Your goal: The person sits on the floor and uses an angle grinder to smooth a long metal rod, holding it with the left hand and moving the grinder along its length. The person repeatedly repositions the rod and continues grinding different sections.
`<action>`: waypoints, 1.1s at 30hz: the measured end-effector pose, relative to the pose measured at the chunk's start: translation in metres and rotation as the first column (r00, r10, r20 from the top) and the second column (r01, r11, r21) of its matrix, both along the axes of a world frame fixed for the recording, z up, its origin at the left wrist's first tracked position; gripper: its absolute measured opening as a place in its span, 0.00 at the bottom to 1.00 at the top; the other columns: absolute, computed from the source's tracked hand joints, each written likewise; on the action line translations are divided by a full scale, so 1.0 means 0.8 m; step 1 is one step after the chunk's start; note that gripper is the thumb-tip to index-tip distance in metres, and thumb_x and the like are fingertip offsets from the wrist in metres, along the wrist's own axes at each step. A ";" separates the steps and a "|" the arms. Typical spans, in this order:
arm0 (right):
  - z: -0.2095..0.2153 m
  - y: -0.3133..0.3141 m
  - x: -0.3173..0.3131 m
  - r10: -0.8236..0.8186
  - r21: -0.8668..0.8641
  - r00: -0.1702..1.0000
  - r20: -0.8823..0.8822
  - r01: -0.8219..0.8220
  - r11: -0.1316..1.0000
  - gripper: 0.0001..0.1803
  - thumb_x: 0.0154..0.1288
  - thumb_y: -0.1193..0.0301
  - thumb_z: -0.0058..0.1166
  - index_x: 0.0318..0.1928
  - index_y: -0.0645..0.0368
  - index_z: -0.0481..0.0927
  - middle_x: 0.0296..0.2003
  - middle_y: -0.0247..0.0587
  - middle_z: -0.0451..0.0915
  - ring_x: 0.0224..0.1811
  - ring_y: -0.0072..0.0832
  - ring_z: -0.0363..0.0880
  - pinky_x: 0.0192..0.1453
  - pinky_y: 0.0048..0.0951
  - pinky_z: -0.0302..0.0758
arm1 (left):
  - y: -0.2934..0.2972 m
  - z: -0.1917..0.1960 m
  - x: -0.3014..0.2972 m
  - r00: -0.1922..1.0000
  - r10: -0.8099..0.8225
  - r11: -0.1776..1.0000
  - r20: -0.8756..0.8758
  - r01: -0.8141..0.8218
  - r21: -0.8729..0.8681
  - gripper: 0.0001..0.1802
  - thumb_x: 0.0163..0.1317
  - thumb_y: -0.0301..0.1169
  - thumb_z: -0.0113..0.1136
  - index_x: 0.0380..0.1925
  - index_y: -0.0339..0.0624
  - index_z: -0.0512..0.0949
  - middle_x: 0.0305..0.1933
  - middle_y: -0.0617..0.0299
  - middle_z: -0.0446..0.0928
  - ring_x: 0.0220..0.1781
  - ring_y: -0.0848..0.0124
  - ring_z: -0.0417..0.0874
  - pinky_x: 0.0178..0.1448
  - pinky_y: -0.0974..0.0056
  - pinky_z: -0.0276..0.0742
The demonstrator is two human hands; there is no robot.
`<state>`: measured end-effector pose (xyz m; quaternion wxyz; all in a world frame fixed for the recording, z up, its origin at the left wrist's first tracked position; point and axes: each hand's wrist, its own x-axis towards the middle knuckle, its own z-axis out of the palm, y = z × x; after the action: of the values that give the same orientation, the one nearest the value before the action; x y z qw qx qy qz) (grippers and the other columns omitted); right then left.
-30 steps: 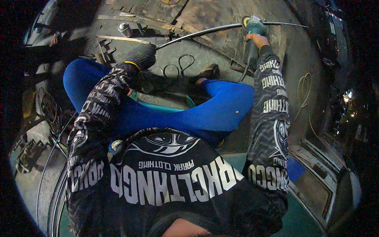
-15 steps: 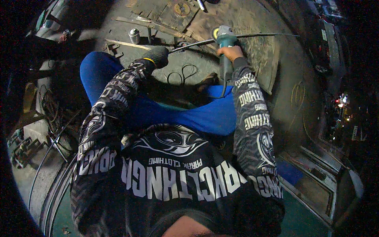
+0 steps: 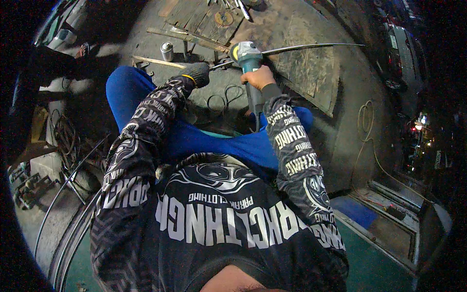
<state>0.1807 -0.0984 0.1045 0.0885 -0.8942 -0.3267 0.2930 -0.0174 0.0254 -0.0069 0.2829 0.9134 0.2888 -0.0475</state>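
My left hand [image 3: 197, 74], in a dark grey glove, is closed around the near end of a long thin metal rod [image 3: 311, 47]. The rod stretches away to the right, bending slightly in the picture. My bare right hand [image 3: 258, 78] wraps around the body of a teal angle grinder [image 3: 251, 62] with a silver head. The grinder's yellowish disc [image 3: 235, 52] is at the rod, a short way right of my gloved hand. Whether the disc touches the rod, I cannot tell.
A spray can [image 3: 167, 52] stands beyond my left hand, near wooden strips [image 3: 194, 39]. A wooden board [image 3: 311, 73] lies under the rod's right part. A round disc [image 3: 224, 19] rests on planks farther off. Black cable [image 3: 226, 97] loops between my blue-clad legs.
The grinder in my right hand has moved left along the rod, closer to my left hand. My left hand keeps its grip and has shifted only slightly.
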 end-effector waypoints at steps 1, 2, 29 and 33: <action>0.002 -0.002 -0.006 -0.004 0.002 1.000 0.000 0.004 1.000 0.42 0.28 0.57 0.73 0.45 0.74 0.78 0.48 0.59 0.79 0.51 0.46 0.80 0.54 0.38 0.77 | 0.001 0.000 0.000 1.000 0.007 1.000 0.031 -0.007 -0.003 0.09 0.46 0.26 0.53 0.27 0.33 0.74 0.27 0.41 0.75 0.30 0.44 0.78 0.35 0.46 0.72; 0.006 -0.003 -0.010 0.020 0.032 1.000 -0.014 -0.020 0.999 0.45 0.27 0.57 0.72 0.45 0.80 0.75 0.46 0.64 0.78 0.50 0.47 0.79 0.52 0.34 0.76 | 0.001 -0.001 0.000 0.999 0.009 1.000 0.032 -0.009 -0.013 0.09 0.45 0.26 0.53 0.27 0.33 0.74 0.28 0.41 0.75 0.31 0.44 0.78 0.35 0.46 0.72; 0.007 -0.003 0.074 -0.003 -0.038 1.000 -0.002 0.003 0.999 0.44 0.27 0.56 0.71 0.44 0.77 0.77 0.45 0.60 0.79 0.47 0.45 0.80 0.50 0.34 0.76 | 0.014 -0.048 0.028 0.993 -0.110 0.980 -0.045 0.115 0.164 0.12 0.45 0.30 0.54 0.27 0.32 0.78 0.26 0.41 0.77 0.30 0.45 0.79 0.36 0.49 0.75; -0.014 0.018 0.150 -0.073 -0.068 0.991 0.116 0.081 0.994 0.43 0.28 0.52 0.72 0.44 0.74 0.78 0.47 0.57 0.79 0.49 0.42 0.80 0.53 0.36 0.77 | 0.012 -0.035 0.029 1.000 -0.007 0.997 0.019 0.006 0.082 0.10 0.47 0.29 0.54 0.26 0.32 0.77 0.27 0.39 0.77 0.33 0.44 0.79 0.37 0.47 0.74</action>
<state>0.3004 -0.0841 0.0931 0.0482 -0.9241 -0.2854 0.2496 0.0055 0.0350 -0.0349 0.2477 0.9256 0.2848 -0.0276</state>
